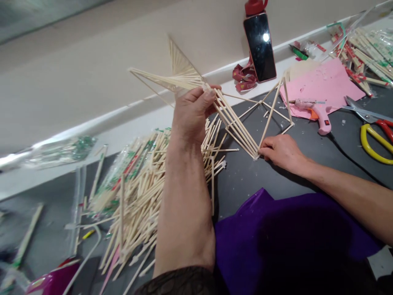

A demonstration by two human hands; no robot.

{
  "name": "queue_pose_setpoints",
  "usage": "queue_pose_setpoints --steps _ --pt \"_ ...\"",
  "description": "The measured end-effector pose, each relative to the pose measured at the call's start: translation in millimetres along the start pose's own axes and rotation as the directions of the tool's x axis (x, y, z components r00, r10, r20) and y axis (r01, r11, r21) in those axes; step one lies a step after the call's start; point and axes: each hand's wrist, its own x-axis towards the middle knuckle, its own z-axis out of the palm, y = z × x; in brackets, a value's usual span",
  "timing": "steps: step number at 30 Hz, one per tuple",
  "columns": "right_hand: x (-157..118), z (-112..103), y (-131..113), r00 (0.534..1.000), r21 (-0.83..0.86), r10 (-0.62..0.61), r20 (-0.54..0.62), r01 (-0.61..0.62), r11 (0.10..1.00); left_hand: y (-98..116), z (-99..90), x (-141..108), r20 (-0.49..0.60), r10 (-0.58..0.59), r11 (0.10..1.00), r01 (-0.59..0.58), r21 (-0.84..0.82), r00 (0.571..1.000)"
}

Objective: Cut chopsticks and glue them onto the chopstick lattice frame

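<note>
A structure of thin wooden sticks [238, 123] spans the middle, with fanned sticks at its upper left and open frames at its right. My left hand [193, 106] is closed on its joint, fingers and thumb pinched near the wall. Lower down, my right hand [281, 151] pinches the corner where several sticks meet, just above the dark table [239, 176]. Part of the structure is hidden behind my left hand. Below and left of it lies a large pile of loose sticks [144, 196], partly covered by my left forearm.
A pink glue gun [324, 119] rests by pink paper [325, 84], with scissors [373, 116] at the right. A phone [260, 47] leans on a red-capped bottle [254, 7]. Purple cloth [245, 241] lies in front. Bagged chopsticks [373, 53] fill the back right.
</note>
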Motion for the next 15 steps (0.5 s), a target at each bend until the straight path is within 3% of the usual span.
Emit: queue_pose_setpoints --steps 15 --pt "-0.6 0.4 0.0 1.0 0.009 0.007 0.0 -0.007 1.0 -2.5 -1.4 1.5 0.0 0.003 1.0 -0.003 0.0 1.0"
